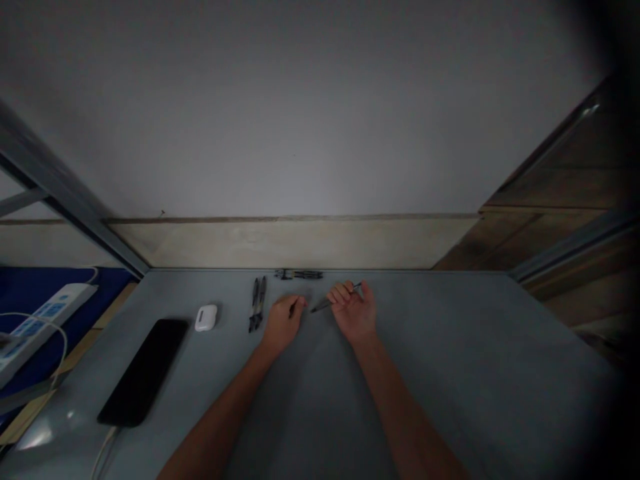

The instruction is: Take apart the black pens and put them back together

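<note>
My left hand pinches a small dark piece, perhaps a pen part, between its fingers. My right hand is curled around a grey pen, whose tip points left toward my left hand, with a short gap between them. Left of my left hand lie two dark pens side by side. Another black pen, possibly in parts, lies along the far edge of the grey table.
A white earbud case and a black smartphone with a white cable lie at left. A white power strip sits lower on blue cloth beyond the table's left edge. A pale wall panel bounds the far edge.
</note>
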The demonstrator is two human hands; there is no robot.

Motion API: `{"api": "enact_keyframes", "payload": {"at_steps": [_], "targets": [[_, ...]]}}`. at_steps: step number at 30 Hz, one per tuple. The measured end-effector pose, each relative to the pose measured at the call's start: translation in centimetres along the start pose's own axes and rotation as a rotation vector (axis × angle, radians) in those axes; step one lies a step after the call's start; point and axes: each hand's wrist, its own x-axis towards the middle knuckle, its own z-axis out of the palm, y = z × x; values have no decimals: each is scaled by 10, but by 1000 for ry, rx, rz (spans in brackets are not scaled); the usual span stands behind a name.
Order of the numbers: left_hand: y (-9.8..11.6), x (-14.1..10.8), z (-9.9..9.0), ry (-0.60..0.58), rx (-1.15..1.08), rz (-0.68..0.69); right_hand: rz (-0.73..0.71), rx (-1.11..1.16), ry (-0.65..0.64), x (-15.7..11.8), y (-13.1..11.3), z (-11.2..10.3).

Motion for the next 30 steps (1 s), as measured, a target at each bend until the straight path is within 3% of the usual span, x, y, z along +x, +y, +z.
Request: {"api": "enact_keyframes", "payload": {"at_steps": [3,10,30], "targets": [[-4,2,-2,29,1,-40,6,119,25,4,-2,-7],[-3,2,0,-96,37,68,73,371,-43,9,5,-12],[-2,4,0,-118,48,33,97,373,-21,15,10,-12]]}}
